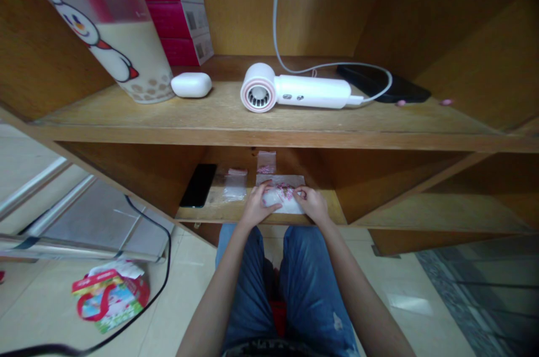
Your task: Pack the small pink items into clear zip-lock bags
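Observation:
My left hand (257, 206) and my right hand (311, 204) rest on a lower wooden shelf (210, 212), both pinching a clear plastic bag (281, 194) with small pink pieces inside. The bag lies flat between the hands. To its left lies an empty-looking small clear bag (234, 184). Behind it stands another small bag with pink bits (266, 161). A black phone (199, 184) lies at the shelf's left end.
On the upper shelf (269, 127) lie a white hair dryer (295, 91) with its cable, a white case (191, 85), a large snowman cup (113, 26), pink boxes (177, 9) and a dark flat device (383, 85). A colourful wrapper (110, 298) and black cable (162, 267) lie on the floor.

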Motion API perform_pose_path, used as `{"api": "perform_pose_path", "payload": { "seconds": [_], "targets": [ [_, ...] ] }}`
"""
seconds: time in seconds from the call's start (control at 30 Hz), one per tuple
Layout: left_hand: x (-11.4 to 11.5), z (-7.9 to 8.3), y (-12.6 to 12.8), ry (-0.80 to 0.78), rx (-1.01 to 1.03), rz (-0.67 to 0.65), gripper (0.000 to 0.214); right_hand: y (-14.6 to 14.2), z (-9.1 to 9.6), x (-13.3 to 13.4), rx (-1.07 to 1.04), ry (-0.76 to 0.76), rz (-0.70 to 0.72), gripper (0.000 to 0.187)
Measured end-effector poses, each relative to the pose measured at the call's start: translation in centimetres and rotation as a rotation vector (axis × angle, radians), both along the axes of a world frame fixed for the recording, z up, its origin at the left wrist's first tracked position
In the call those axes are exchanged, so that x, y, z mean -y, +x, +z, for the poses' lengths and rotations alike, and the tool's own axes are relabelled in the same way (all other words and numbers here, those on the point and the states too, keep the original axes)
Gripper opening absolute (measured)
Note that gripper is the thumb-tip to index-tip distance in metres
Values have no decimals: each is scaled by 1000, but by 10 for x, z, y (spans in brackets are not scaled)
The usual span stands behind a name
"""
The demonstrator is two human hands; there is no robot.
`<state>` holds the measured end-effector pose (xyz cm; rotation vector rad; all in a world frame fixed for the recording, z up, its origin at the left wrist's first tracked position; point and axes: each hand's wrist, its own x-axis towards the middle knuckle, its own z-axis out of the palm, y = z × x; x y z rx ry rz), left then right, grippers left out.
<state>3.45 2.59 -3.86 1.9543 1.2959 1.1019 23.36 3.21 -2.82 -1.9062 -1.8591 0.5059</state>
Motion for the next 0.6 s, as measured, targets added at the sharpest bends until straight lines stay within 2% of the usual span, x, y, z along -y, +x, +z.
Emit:
{"api": "perform_pose_path", "payload": {
  "seconds": [0.13,0.37,0.47,0.6],
  "targets": [
    [0,-2,0,2,1,-3,63,-7,0,-2,-141,16,24,27],
    [0,-2,0,20,8,-3,67,-28,-7,-6,-344,49,149,33],
    [0,-2,0,16,6,-3,67,-23,-6,-6,-326,57,125,35],
    [-1,-2,0,14,-15,8,64,-6,0,-4,-153,27,21,31]
  ]
}}
